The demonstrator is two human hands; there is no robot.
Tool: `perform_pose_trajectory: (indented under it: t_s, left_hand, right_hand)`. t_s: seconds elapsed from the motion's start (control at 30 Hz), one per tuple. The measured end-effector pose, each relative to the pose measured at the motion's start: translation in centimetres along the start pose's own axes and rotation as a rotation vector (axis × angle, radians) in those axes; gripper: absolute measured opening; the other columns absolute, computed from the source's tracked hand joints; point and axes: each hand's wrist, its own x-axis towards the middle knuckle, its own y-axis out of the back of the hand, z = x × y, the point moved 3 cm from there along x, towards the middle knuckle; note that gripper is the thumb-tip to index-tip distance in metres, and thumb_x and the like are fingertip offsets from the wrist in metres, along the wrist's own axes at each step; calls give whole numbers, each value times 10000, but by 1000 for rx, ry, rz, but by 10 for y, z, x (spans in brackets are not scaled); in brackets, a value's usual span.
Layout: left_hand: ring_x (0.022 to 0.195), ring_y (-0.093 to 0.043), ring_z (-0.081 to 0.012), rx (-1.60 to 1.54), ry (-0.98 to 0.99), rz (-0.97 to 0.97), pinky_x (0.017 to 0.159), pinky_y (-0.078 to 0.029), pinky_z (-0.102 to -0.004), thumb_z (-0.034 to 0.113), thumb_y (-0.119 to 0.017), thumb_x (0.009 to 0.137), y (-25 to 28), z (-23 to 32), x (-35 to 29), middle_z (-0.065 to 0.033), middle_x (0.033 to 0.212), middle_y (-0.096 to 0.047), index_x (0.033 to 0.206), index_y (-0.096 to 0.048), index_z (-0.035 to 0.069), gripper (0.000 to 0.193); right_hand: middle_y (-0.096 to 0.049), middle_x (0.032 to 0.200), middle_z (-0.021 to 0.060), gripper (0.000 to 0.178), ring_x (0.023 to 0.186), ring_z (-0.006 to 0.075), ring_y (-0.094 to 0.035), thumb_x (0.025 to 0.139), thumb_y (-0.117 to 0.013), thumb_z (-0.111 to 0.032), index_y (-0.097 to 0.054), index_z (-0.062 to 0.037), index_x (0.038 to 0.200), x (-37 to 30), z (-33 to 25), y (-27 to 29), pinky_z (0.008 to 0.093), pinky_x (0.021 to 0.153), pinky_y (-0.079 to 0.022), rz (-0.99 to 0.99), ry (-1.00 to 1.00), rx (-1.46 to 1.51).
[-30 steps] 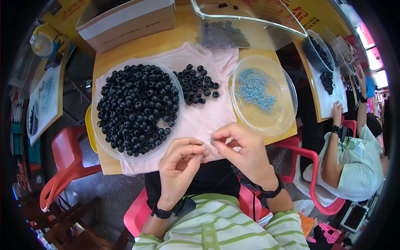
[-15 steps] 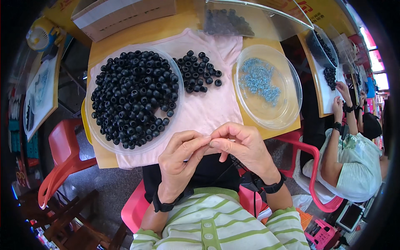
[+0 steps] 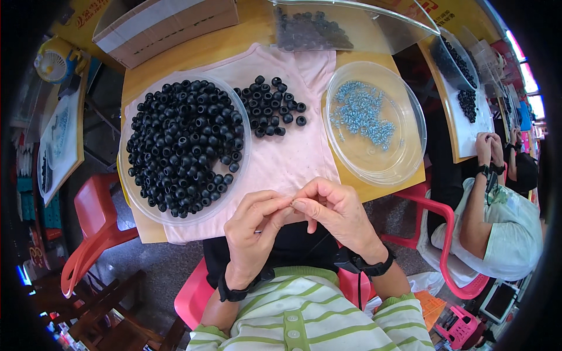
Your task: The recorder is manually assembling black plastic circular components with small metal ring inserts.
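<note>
Spring and bead work, pinched together between two hands just off the table's near edge.

Left hand (image 3: pixel 253 231) and right hand (image 3: pixel 335 213) meet fingertip to fingertip, clenched on something too small to identify; keeping the pinch close and steady seems wise. One left dish (image 3: pixel 133 193) heaped with black beads (image 3: pixel 181 146), one loose pile of about thirty (image 3: pixel 269 105) on the pink cloth (image 3: pixel 281 161), one right dish (image 3: pixel 404 158) of bluish springs (image 3: pixel 360 114).

Bright, even daylight with soft shadows; glare on the clear dish (image 3: pixel 374 123); centre sharp, while fisheye distortion bends the bench (image 3: pixel 234 47) edges toward a black vignetted rim.
</note>
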Motion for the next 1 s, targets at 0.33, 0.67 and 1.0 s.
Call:
perform_pose_trajectory:
  t_s: [0.33, 0.67, 1.0]
  left_hand:
    - [755, -620, -100, -304, 310, 8, 632, -509, -213, -23, -647, 906, -6, -8, 0, -70, 1005, -624, 1005, -678, -35, 104]
    - [711, -581, -118, 461, -143, 57, 622, -472, -223, -20, -729, 822, -11, -1, 7, -76, 945, -631, 1099, -672, 1, 283]
    - [934, -655, -154, -526, 325, 37, 830, -546, -259, -136, -671, 814, 8, 3, -12, -127, 1118, -629, 1083, -609, -25, 298]
  right_hand:
    - [-650, 859, 62, 113, 689, 123, -634, 905, -651, -36, -631, 2, 1010, -1, 9, -2, 244, 591, -515, 156, 210, -227]
    - [-593, 821, 109, 178, 713, 251, -625, 797, -670, 54, -619, -18, 951, 3, -2, -4, 327, 637, -508, 324, 488, -690]
    - [-563, 776, 72, 190, 702, 243, -620, 732, -675, 33, -572, -58, 863, -9, -18, -12, 347, 574, -512, 356, 545, -1033]
